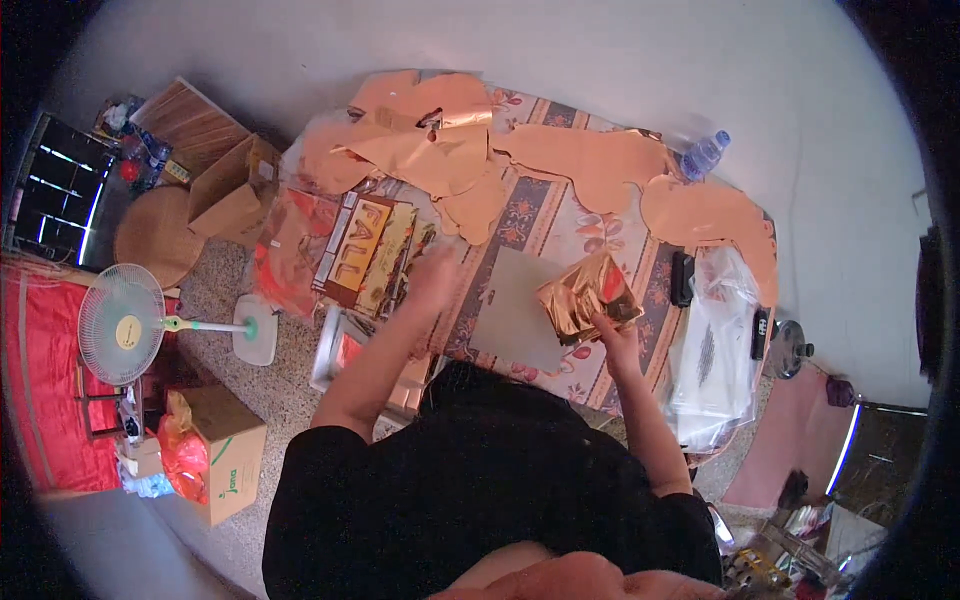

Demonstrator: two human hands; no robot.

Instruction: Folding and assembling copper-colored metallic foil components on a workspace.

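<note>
A folded gold foil balloon (588, 298), shiny and creased, is gripped along its near edge by my right hand (618, 332). It is held over a flat grey sheet (512, 312) on the table. My left hand (436, 282) is smeared by motion beside a printed balloon package (360, 250), and its fingers cannot be made out. Large flat copper-coloured foil balloons (590, 165) lie spread across the far side of the table, some overlapping at the far left (420, 150).
Clear plastic bags (715, 340) lie at the table's right, beside a black object (682, 278). A plastic bottle (706, 155) stands near the wall. Red-tinted plastic wrapping (292, 250) lies at the left edge. A fan (125, 325) and cardboard boxes (238, 450) stand on the left.
</note>
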